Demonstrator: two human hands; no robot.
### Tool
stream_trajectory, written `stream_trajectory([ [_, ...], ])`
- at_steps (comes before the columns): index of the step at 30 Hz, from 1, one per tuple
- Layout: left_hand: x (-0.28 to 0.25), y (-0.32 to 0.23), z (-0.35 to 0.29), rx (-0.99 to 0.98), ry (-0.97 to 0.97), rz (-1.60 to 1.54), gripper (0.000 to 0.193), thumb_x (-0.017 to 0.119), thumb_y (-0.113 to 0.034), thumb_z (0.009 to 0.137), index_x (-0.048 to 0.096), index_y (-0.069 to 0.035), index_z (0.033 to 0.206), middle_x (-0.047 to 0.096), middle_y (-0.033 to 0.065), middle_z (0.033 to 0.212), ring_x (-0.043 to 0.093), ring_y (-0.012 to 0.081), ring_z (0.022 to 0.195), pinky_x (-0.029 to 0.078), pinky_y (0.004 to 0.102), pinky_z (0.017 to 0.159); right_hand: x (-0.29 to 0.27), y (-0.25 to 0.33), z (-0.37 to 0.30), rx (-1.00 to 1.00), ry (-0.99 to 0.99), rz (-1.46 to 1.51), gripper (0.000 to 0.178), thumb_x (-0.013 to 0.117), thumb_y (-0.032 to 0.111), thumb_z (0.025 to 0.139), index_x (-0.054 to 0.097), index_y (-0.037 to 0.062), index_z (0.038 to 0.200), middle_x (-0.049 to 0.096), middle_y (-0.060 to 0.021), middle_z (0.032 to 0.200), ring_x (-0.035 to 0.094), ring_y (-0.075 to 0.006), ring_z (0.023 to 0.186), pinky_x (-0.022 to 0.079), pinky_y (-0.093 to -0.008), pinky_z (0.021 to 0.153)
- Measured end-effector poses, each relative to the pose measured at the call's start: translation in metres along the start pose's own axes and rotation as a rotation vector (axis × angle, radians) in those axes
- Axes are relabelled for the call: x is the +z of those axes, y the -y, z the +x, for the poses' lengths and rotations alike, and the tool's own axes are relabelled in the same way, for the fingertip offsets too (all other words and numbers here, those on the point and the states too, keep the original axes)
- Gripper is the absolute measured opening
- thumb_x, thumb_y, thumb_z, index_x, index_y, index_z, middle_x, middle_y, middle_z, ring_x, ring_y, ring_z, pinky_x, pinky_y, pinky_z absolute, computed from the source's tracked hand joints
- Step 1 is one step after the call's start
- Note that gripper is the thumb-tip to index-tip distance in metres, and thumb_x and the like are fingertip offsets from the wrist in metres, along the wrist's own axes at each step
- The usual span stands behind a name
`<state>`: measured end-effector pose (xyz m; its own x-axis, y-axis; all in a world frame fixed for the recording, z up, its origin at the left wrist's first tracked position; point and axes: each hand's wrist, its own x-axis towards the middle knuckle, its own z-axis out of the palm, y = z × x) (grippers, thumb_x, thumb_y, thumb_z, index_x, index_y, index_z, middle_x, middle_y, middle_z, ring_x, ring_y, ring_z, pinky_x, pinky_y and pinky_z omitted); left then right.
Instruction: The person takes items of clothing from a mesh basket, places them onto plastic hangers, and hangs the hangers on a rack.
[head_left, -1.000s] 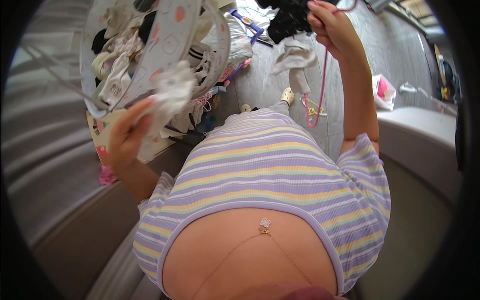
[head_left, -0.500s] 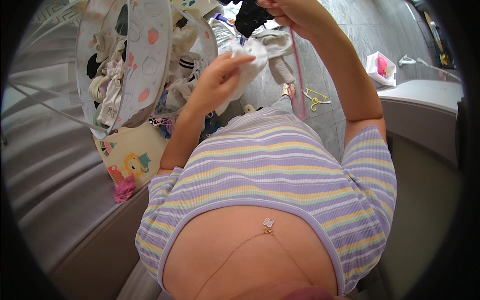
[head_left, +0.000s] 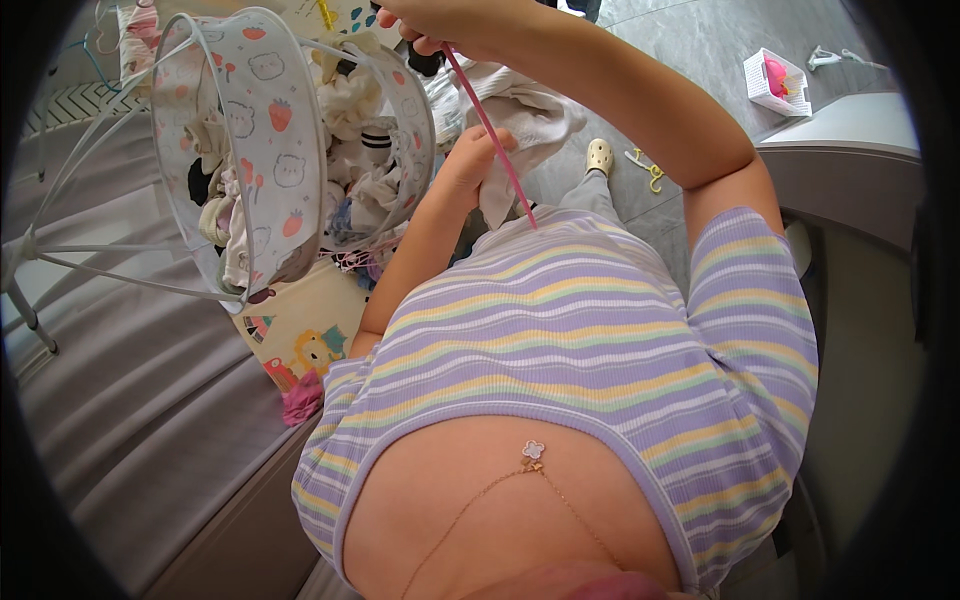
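Left hand (head_left: 474, 160) has hold of some pale cloth (head_left: 495, 200) near the striped shirt (head_left: 530, 330); right hand (head_left: 445, 22) clutches the pink hanger (head_left: 487, 122). Cloth's probably light, floppy; I'd pinch an edge, though its folds are hard to make out.

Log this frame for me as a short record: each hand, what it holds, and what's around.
Left hand: grip on white cloth; fingertips partly hidden
Right hand: grip on pink hanger; hand partly cut off by the top edge
Near right hand: black cloth
Left side: printed hamper holding clothes; pink cloth
Floor: yellow hanger; white basket with pink item inside
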<state>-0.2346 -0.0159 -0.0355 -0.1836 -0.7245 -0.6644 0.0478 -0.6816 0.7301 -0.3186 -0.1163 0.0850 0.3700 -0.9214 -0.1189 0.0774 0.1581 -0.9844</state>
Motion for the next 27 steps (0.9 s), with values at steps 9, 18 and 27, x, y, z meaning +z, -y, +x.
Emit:
stream_trajectory([
  [9, -0.007, -0.005, 0.004, 0.006, 0.135, 0.006, 0.012, 0.056, -0.017, 0.07, 0.056, -0.005, 0.071, 0.052, 0.0009, 0.066, 0.049, 0.0107, 0.057, 0.041, 0.0257, 0.05, -0.013, -0.004, 0.013, -0.001, 0.081, 0.114, 0.021, 0.047, 0.025, 0.086, 0.049, 0.005, 0.079, 0.043, -0.0004, 0.056, 0.038, -0.0104, 0.041, 0.03, -0.0256, 0.035],
  [18, -0.062, 0.017, -0.01, 0.321, 0.019, 0.414, 0.026, 0.052, -0.024, 0.086, 0.063, -0.001, 0.091, 0.06, 0.0051, 0.089, 0.052, 0.0107, 0.083, 0.041, 0.0259, 0.075, -0.03, -0.003, 0.021, 0.049, 0.151, 0.163, 0.023, 0.052, 0.027, 0.087, 0.045, 0.0112, 0.072, 0.04, 0.0064, 0.056, 0.028, 0.0022, 0.04, 0.017, -0.0148, 0.032],
  [27, -0.047, -0.045, -0.068, 0.851, 0.355, 0.251, 0.027, 0.044, 0.003, 0.08, 0.063, -0.003, 0.098, 0.06, 0.0068, 0.097, 0.053, 0.0143, 0.091, 0.04, 0.0244, 0.081, -0.016, 0.009, 0.02, 0.168, 0.099, 0.153, 0.014, 0.049, 0.02, 0.089, 0.045, 0.0108, 0.079, 0.048, 0.0032, 0.066, 0.03, 0.0012, 0.043, 0.02, -0.014, 0.033],
])
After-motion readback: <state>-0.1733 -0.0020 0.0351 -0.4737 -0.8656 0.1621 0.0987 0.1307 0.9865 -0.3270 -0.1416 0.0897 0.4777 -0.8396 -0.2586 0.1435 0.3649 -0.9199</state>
